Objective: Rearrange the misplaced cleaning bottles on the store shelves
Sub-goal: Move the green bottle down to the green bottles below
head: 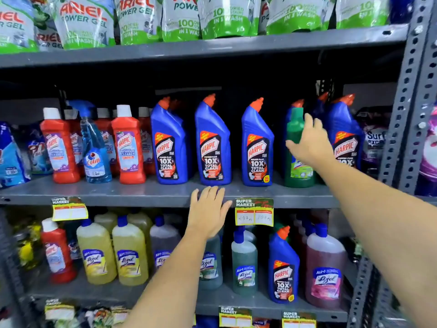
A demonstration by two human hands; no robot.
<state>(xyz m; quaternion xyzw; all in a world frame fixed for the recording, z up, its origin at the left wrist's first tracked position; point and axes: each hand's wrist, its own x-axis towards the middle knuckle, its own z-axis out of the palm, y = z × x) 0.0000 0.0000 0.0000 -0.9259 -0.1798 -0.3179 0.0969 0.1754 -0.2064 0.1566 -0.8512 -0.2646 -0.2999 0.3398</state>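
A person's right hand (309, 143) wraps around a green bottle (298, 152) standing among blue bottles (212, 143), while the left hand (208, 211), fingers spread, rests against the shelf edge (118, 197).

A green plastic bottle with a green cap (298, 147) stands upright on the middle shelf among blue angled-neck Harpic bottles (212, 143). A clear blue Colin spray bottle (95, 150) stands among red Harpic bottles (127, 145).
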